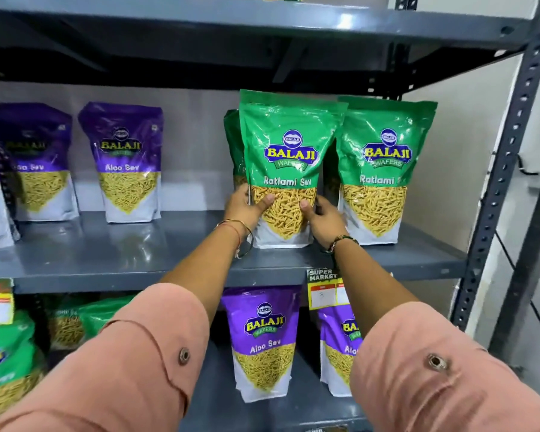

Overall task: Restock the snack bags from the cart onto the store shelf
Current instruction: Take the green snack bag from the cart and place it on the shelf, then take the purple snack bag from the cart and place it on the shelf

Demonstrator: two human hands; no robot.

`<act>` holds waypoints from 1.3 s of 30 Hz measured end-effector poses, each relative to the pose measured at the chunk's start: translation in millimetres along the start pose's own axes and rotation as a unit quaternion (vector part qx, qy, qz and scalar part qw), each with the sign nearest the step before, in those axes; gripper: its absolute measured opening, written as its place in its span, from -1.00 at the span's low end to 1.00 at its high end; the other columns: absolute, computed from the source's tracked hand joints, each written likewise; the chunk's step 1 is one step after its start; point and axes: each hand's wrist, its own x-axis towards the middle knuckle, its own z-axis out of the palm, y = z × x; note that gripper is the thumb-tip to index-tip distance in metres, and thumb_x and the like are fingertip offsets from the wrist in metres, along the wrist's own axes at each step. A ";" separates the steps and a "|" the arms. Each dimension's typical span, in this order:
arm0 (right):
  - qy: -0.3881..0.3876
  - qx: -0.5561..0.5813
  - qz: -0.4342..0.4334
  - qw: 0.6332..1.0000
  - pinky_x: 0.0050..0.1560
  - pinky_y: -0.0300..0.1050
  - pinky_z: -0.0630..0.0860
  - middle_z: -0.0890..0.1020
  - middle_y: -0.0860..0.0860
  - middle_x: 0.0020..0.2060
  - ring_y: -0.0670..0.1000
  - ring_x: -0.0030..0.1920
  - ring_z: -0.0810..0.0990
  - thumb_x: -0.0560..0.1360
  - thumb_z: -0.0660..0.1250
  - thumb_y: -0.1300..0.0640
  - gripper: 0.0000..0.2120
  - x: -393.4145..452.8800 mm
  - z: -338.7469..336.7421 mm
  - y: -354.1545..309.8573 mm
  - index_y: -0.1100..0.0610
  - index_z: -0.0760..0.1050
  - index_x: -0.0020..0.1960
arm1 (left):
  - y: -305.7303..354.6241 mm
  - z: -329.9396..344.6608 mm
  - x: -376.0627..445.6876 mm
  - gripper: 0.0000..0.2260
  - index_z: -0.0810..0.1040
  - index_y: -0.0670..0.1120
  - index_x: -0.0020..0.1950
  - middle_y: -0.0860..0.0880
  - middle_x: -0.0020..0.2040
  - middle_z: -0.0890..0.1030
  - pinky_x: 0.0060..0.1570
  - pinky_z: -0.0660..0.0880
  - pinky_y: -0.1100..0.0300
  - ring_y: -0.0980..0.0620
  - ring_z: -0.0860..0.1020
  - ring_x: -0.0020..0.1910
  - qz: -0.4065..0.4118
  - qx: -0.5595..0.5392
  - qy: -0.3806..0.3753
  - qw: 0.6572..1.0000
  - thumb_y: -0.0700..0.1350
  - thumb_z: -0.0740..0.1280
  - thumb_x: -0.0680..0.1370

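Both hands set a green Ratlami Sev bag upright on the middle shelf.

The left hand (243, 204) and right hand (321, 217) clasp the green bag (282, 169) low on its two sides, thumbs across the clear window in front and fingers curled behind, likely so the pouch stands square on its flat base with its label facing out. It sits on the grey shelf (113, 254) at about 1 o'clock from the frame's centre, touching and in front of another green bag (233, 145) whose edge peeks out at its 9 o'clock, and just beside a matching green bag (384, 169) at its 3 o'clock; stacking like with like seems the aim. Purple Aloo Sev bags (127, 163) stand well apart towards 9 o'clock. The cart is out of view.
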 end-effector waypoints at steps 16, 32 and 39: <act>0.285 -0.063 -0.229 0.929 0.47 -0.08 0.06 0.36 0.11 0.42 0.12 0.46 0.27 0.50 0.21 -0.16 -0.40 -67.8 44.5 -115.5 0.08 0.25 0.46 | 37.4 -100.5 -40.2 -0.38 0.18 -0.13 0.47 -0.13 0.49 0.28 0.44 0.21 0.11 -0.06 0.27 0.45 0.081 0.066 0.141 0.984 0.08 0.29 0.50; -0.190 0.067 -0.360 0.911 0.38 0.04 0.28 0.49 0.17 0.30 0.19 0.32 0.41 0.49 0.24 -0.09 -0.44 -271.9 409.4 -200.2 0.17 0.33 0.40 | -119.5 -472.1 -264.9 -0.55 0.42 -0.24 0.27 -0.26 0.26 0.52 0.22 0.31 0.13 -0.15 0.47 0.25 -0.137 0.258 0.415 0.861 0.02 0.28 0.51; -0.485 -0.007 -0.300 0.822 0.34 0.12 0.37 0.48 0.18 0.33 0.23 0.32 0.42 0.46 0.31 -0.12 -0.37 -416.5 535.9 -153.1 0.18 0.29 0.41 | -202.1 -534.3 -477.2 -0.42 0.41 -0.21 0.29 -0.25 0.22 0.54 0.29 0.40 0.01 -0.18 0.50 0.21 -0.357 0.174 0.508 0.764 0.10 0.38 0.41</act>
